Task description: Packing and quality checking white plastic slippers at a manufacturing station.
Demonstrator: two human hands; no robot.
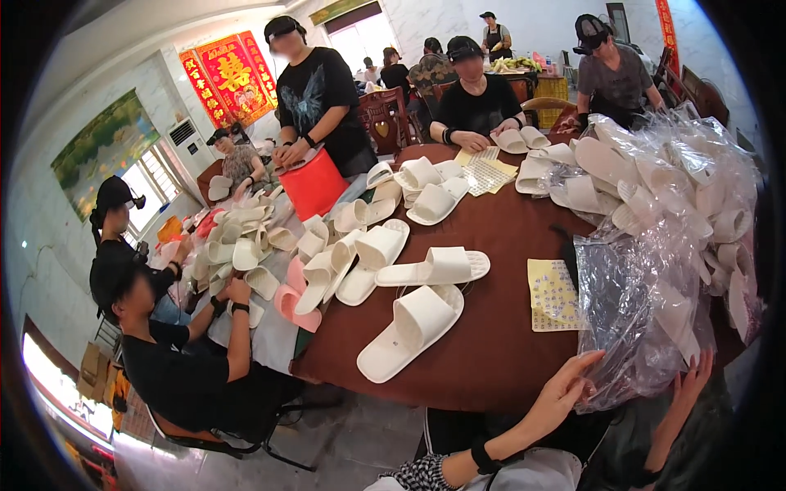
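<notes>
The left hand (565, 389) is spread wide, fingers fanned, its fingertips touching the lower left edge of the clear plastic bag (655, 278), which is stuffed with white slippers and slumps over the right edge of the brown table (491, 344). The right hand (688, 393) is also spread, palm up against the bag's underside, just past the table's rim; neither hand has closed around the plastic. The bag takes up the whole right side of the table and hangs beyond its edge.

Left of the bag, touching its side, lies a yellow sticker sheet (553, 295). Further left of the bag, a white slipper (413, 327) lies alone near the table's front edge, with a pair of slippers (434, 268) just behind it. Between these and the bag runs a strip of bare brown tabletop, the only open room near the hands. Far across the table from the bag stands a red bucket (315, 184), with heaps of slippers around it. Other people sit and stand along the far and left edges.
</notes>
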